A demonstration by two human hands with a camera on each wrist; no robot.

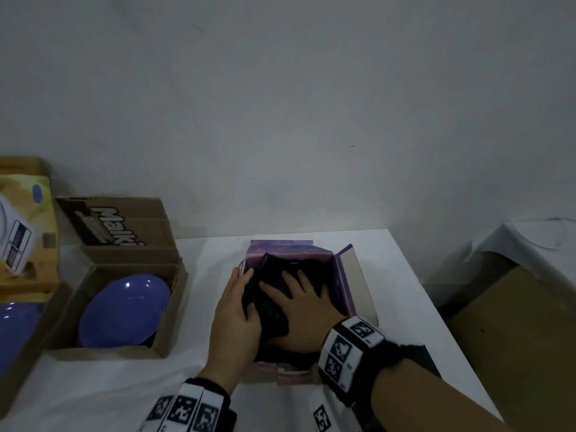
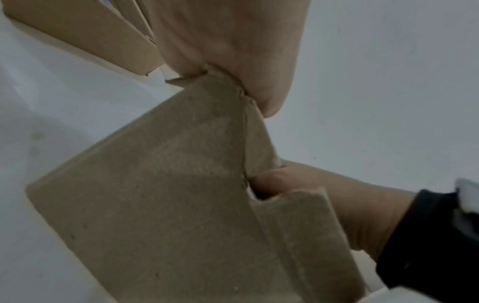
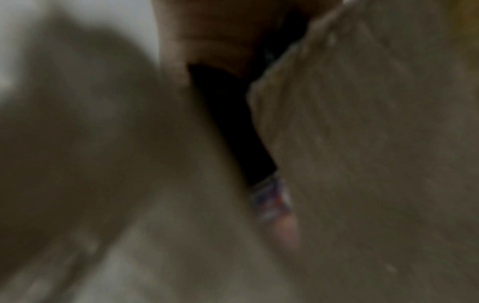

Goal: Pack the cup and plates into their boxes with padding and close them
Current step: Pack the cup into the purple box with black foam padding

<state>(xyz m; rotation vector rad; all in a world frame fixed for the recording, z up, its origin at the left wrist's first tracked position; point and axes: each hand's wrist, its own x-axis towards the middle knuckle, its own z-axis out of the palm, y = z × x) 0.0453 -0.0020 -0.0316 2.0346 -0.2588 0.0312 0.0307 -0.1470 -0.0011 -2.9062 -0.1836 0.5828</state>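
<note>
1. One white-covered surface carries every box; a brown carton stands beside its right edge.
2. At the far left a yellow printed box sits on the left carton, which holds a blue plate at the frame edge.
3. Just right of it, an open brown cardboard box holds another blue plate, tilted inside; its lettered flap stands up on the far side.
4. Near the middle, an open purple box is filled with black padding; a cup may lie under it, but I cannot tell.
5. The right hand lies flat on the padding, fingers straight and spread, pressing down.
6. The left hand rests at the box's left wall, its fingers curled onto the padding's left edge; the left wrist view shows its palm against a cardboard flap.
7. The right wrist view is blurred and dark.
</note>
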